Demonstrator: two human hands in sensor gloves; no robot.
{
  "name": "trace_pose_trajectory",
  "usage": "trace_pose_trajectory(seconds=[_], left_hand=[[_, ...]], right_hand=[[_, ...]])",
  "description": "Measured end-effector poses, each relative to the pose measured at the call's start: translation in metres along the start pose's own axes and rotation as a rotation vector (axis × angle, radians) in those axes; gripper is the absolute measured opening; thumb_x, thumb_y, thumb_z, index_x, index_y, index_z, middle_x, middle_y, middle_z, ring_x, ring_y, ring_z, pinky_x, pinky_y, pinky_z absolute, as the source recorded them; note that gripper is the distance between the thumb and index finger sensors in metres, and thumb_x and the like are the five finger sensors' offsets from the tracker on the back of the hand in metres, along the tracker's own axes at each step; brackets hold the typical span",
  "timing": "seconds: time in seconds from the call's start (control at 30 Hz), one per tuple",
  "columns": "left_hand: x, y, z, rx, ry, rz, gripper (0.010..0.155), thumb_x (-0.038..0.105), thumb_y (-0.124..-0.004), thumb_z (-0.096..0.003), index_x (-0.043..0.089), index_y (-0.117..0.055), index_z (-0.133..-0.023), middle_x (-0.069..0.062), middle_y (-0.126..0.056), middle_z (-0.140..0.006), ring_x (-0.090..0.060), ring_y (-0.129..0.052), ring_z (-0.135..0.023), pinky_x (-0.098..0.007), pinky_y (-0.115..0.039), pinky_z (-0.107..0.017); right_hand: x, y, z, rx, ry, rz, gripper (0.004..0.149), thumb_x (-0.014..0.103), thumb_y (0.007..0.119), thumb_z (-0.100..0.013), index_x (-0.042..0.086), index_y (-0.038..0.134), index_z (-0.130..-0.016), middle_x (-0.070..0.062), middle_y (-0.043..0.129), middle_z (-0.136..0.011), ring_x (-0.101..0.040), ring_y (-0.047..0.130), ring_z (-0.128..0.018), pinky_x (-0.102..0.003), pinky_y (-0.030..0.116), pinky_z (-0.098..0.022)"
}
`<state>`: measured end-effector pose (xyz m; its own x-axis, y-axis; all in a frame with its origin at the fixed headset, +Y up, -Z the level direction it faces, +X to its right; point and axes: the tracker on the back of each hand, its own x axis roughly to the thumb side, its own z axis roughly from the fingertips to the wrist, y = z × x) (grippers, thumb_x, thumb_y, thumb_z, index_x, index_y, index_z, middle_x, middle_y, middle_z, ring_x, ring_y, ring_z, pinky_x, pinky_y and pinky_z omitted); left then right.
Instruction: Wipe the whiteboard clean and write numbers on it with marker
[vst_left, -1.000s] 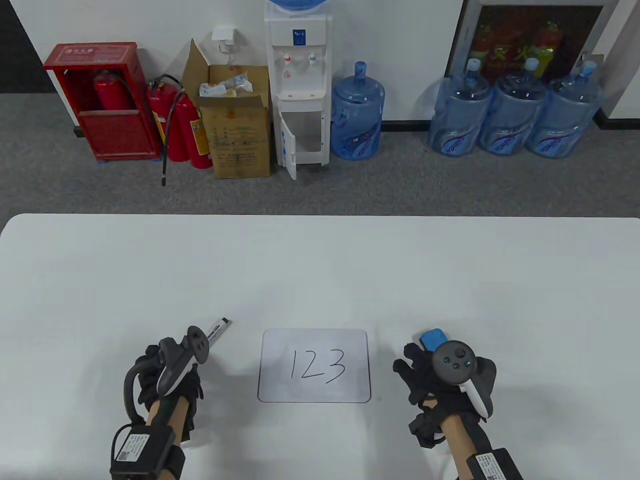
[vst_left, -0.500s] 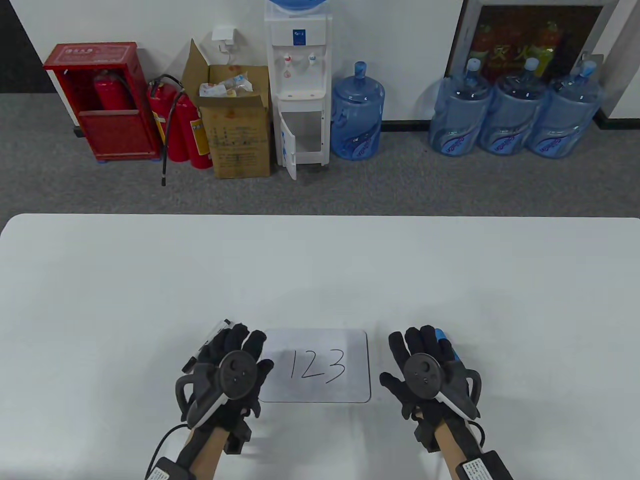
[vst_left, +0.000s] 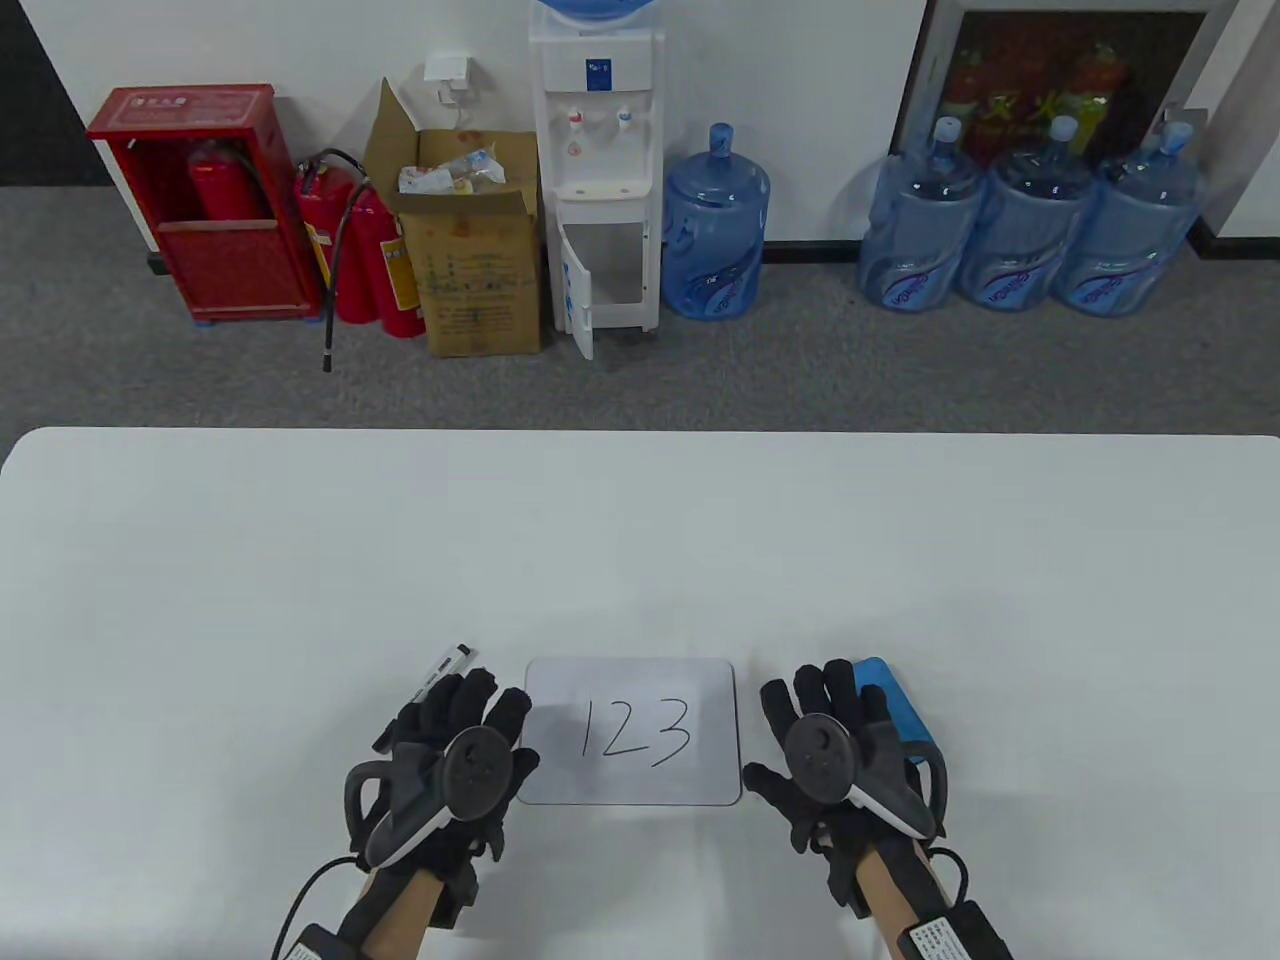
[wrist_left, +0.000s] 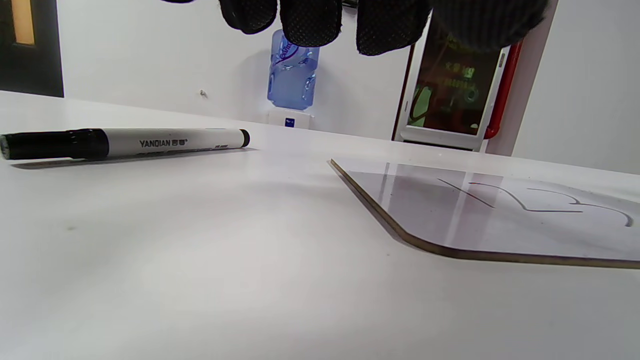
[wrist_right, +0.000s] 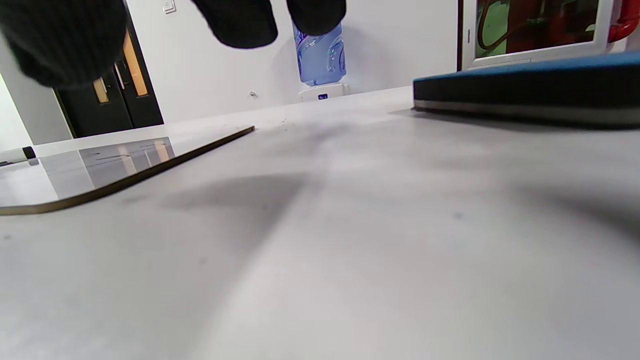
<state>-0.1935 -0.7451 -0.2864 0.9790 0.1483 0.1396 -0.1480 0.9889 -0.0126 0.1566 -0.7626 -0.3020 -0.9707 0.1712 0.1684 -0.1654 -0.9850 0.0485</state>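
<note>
A small whiteboard (vst_left: 640, 690) with "123" in black ink lies flat near the table's front edge; its corner shows in the left wrist view (wrist_left: 450, 210) and right wrist view (wrist_right: 100, 170). A capped black-and-white marker (vst_left: 445, 668) (wrist_left: 150, 141) lies on the table to the board's left. A blue eraser (vst_left: 900, 705) (wrist_right: 530, 90) lies to the board's right. My left hand (vst_left: 460, 730) hovers palm down with fingers spread, just left of the board, partly covering the marker and holding nothing. My right hand (vst_left: 830, 730) hovers palm down between board and eraser, fingers spread and empty.
The white table (vst_left: 640, 540) stretches far beyond the board. Past its far edge on the floor stand a water dispenser (vst_left: 598, 170), several blue water jugs (vst_left: 1030, 225), a cardboard box (vst_left: 470, 250) and red fire extinguishers (vst_left: 355, 250).
Both hands turned palm down and spread their fingers beside the board. The left moved right toward the board, over the marker. The right shifted left, uncovering more of the eraser.
</note>
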Motion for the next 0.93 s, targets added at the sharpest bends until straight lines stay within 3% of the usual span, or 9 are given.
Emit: trace_pose_trajectory(seconds=[0.93], left_hand=[[-0.0040,-0.0005,0.0019,-0.038,0.015,-0.001,0.063,0.055,-0.065,-0.0479,0.039,-0.056,-0.108,-0.004,-0.043,-0.125,-0.040,-0.044,-0.115,-0.067,-0.037,-0.081]], right_hand=[[0.0047,0.0011,0.0010,0.008,-0.009,0.020,0.083,0.066,0.071,-0.039,0.030,0.047,-0.109,-0.006,0.028,-0.114,-0.034,0.017,-0.108,-0.061,0.018,-0.074]])
